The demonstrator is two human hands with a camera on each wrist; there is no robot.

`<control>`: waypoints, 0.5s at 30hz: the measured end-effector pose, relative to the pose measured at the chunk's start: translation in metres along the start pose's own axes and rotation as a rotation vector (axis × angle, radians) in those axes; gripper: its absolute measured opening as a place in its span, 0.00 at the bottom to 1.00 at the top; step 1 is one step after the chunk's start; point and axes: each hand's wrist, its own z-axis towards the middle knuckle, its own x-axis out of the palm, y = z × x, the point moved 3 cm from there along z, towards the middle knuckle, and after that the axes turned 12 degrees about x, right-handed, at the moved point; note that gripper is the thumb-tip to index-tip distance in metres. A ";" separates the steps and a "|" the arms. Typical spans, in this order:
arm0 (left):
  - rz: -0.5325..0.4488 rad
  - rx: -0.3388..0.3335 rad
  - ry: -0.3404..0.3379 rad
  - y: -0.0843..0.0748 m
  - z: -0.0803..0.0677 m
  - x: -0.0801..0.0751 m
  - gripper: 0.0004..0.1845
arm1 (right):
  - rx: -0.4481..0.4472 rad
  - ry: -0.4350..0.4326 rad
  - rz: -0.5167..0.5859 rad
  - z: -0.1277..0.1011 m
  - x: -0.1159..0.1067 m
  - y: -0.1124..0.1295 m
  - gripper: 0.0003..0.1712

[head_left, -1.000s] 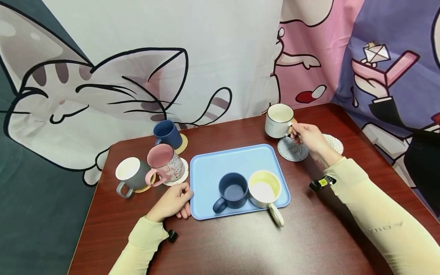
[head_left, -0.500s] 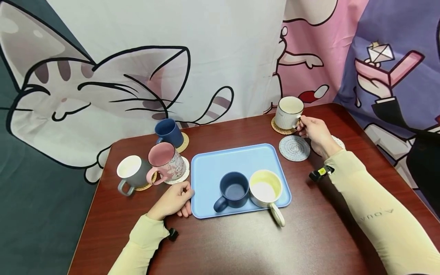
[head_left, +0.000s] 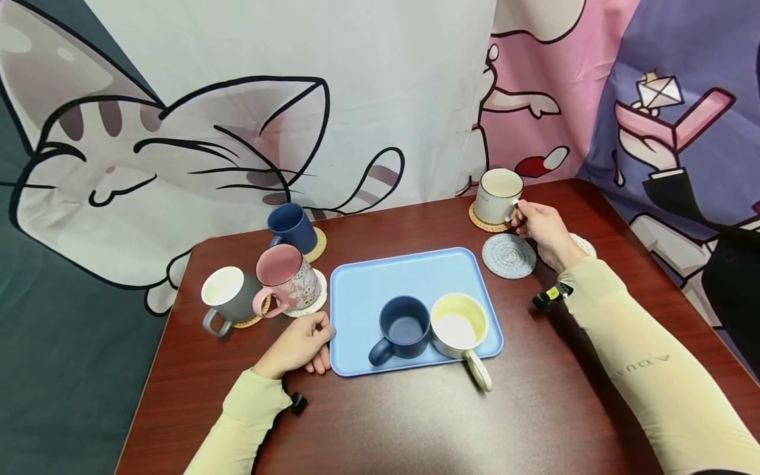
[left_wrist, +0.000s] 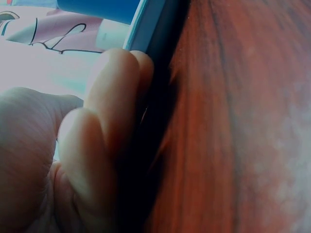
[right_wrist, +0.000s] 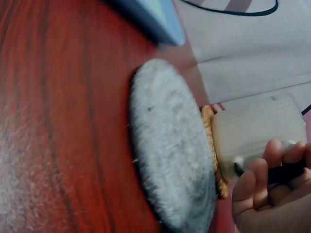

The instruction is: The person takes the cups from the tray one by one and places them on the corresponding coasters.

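Observation:
My right hand [head_left: 539, 227] pinches the handle of a white ribbed mug [head_left: 497, 198] at the back right. The mug stands upright on a tan woven coaster [head_left: 488, 224]; in the right wrist view, fingers [right_wrist: 260, 182] curl round its handle. My left hand [head_left: 298, 344] holds the left rim of a light blue tray [head_left: 362, 290], fingers curled against its edge in the left wrist view. On the tray, a dark blue mug [head_left: 404, 326] and a cream mug with a yellow inside [head_left: 458, 323] stand side by side near the front edge. The cream mug's handle juts over the rim.
A grey-blue coaster [head_left: 508, 256] lies in front of the white mug, and a white coaster [head_left: 584, 245] is partly hidden by my right arm. At left, a blue mug [head_left: 291, 227], a pink mug [head_left: 287, 280] and a grey mug [head_left: 228, 297] stand on coasters.
My right hand has moved the white mug back and right from above the grey-blue coaster onto the tan coaster, still holding its handle. The left hand stays at the tray.

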 end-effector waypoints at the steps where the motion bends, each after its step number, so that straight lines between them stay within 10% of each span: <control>1: 0.000 0.000 0.000 -0.001 0.000 0.000 0.15 | 0.001 -0.007 -0.018 0.000 0.000 0.000 0.22; 15: -0.003 -0.001 0.003 -0.002 0.000 -0.001 0.16 | -0.017 -0.011 -0.122 -0.010 -0.006 0.003 0.16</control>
